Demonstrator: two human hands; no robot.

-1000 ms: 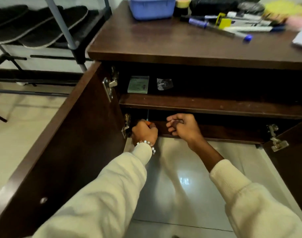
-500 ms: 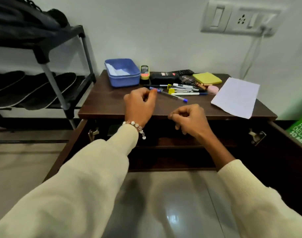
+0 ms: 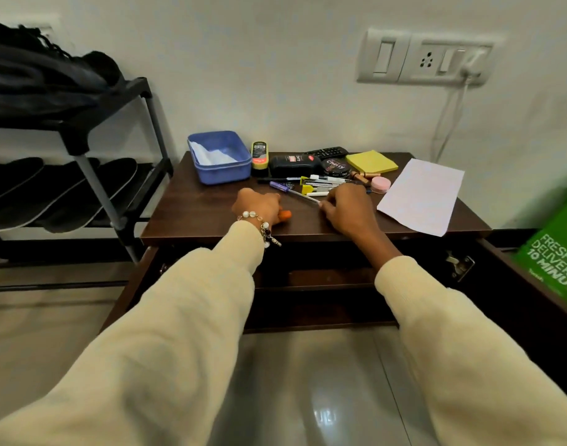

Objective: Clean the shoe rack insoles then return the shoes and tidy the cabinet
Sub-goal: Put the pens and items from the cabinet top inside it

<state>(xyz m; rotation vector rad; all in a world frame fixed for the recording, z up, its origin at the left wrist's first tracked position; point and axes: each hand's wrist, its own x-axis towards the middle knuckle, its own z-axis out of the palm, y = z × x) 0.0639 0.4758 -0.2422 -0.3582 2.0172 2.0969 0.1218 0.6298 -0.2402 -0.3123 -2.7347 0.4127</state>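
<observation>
Two hands [image 3: 304,210] on one cabinet [image 3: 211,214]

Tin [image 3: 336,166]: "Cherry"; bag [image 3: 555,252]: seemingly "FRESH… DELIVERE… MINUTE".

Both arms in long cream knit sleeves, ribbed cuffs. Left sleeve [image 3: 166,333] cuff at the wrist; right sleeve [image 3: 462,342] cuff sits higher, forearm bare. Left wrist: bracelet [image 3: 259,225] of white pearl-like beads, small metal charms dangling.
</observation>
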